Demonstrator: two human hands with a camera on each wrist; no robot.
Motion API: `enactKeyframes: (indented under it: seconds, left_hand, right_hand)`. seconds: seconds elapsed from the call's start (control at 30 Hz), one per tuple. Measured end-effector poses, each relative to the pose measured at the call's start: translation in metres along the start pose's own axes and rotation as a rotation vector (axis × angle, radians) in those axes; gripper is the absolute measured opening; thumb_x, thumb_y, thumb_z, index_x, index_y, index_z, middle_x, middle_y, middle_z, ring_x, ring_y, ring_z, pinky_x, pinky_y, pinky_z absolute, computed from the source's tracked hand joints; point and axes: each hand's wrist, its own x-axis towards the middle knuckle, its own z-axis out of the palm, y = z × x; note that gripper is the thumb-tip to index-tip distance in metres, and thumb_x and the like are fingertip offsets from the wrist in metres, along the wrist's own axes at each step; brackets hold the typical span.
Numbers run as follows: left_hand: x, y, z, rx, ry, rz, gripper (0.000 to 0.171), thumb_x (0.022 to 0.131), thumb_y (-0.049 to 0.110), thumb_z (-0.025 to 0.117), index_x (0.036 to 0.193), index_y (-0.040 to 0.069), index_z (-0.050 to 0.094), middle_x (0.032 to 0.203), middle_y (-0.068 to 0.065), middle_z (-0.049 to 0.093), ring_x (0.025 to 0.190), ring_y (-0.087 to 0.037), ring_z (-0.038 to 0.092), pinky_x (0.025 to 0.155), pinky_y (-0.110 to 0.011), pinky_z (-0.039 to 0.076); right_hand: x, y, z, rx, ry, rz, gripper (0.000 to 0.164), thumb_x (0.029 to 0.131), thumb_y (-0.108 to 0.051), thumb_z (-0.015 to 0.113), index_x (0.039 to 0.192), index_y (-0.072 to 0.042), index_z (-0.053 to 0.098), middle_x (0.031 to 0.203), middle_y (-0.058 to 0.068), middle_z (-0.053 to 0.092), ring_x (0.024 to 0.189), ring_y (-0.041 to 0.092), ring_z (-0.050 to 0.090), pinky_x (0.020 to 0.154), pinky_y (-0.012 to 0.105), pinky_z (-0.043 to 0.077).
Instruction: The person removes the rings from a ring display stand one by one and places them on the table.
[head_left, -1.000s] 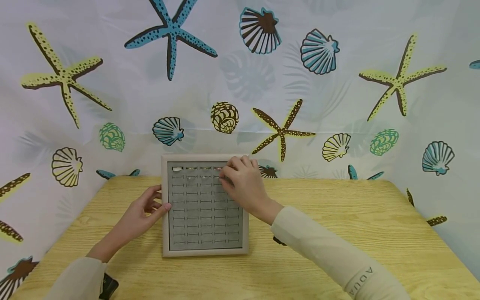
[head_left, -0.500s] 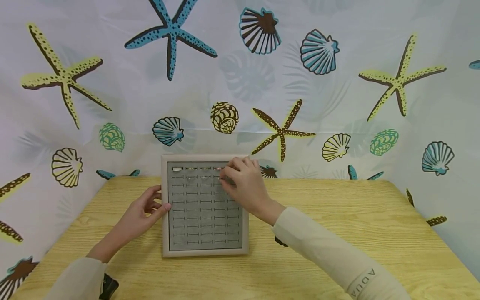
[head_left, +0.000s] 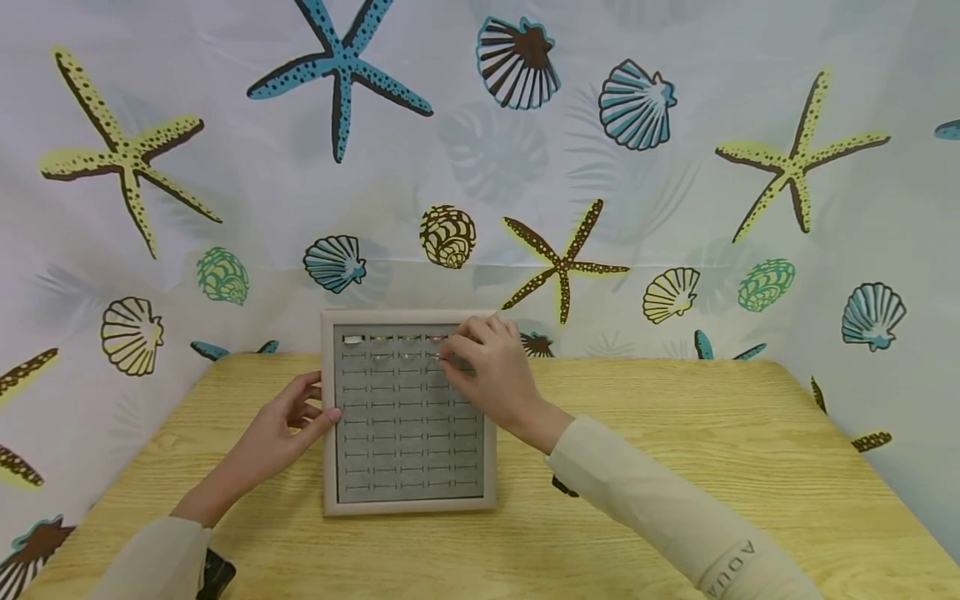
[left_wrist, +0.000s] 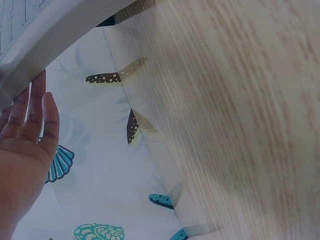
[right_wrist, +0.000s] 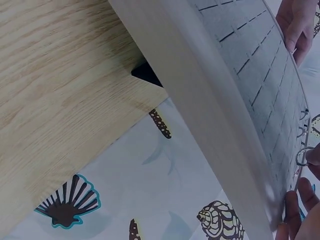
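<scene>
An upright ring display tray (head_left: 411,433), with a pale frame and rows of slots in grey padding, stands on the table. My left hand (head_left: 281,427) holds its left edge, thumb on the front; in the left wrist view the fingers (left_wrist: 34,112) reach behind the frame. Near the top right, my right hand (head_left: 491,367) pinches a ring (right_wrist: 301,156) at the fourth slot of the second row. Other rings sit in the top row, including a wide white ring (head_left: 353,339), and two more in the second row. My right hand hides the rightmost upper slots.
The tray rests on a wood-grain table (head_left: 637,467), leaning on a dark support (right_wrist: 148,75) behind it. A white curtain (head_left: 465,158) printed with starfish and shells surrounds the table at the back and sides.
Both hands stay at the tray, almost still. My right forearm has shifted slightly right and down, while the fingers remain at the same slot.
</scene>
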Motion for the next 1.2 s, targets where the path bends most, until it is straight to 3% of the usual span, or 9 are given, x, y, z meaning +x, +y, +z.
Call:
enactKeyframes:
  seconds: [0.63,0.9,1.2]
  left_hand:
    - [0.000,-0.001,0.000,0.001,0.002,0.000,0.052,0.090,0.021,0.058,0.137,0.009,0.035,0.110,-0.012,0.060,0.084,-0.005,0.061,0.070,-0.022,0.049]
    - [0.000,-0.001,0.000,0.003,-0.007,-0.010,0.054,0.091,0.021,0.057,0.138,0.010,0.034,0.111,-0.012,0.059,0.085,-0.006,0.061,0.071,-0.022,0.049]
    - [0.000,-0.004,0.000,0.007,-0.007,-0.011,0.052,0.091,0.022,0.056,0.137,0.009,0.035,0.110,-0.011,0.059,0.084,-0.004,0.060,0.072,-0.023,0.049]
  right_hand:
    - [-0.018,0.021,-0.032,-0.007,0.009,0.047,0.005,0.077,-0.016,0.072,0.079,-0.018,0.067,0.085,-0.002,0.057,0.078,0.016,0.050,0.070,0.036,0.035]
    - [-0.041,0.037,-0.043,-0.036,-0.033,0.091,0.007,0.076,-0.015,0.073,0.078,-0.018,0.067,0.083,-0.001,0.057,0.076,0.018,0.049,0.069,0.036,0.036]
    - [-0.078,0.048,-0.041,-0.080,-0.126,0.102,0.009,0.074,-0.017,0.075,0.076,-0.020,0.067,0.082,-0.003,0.057,0.073,0.015,0.048,0.065,0.030,0.030]
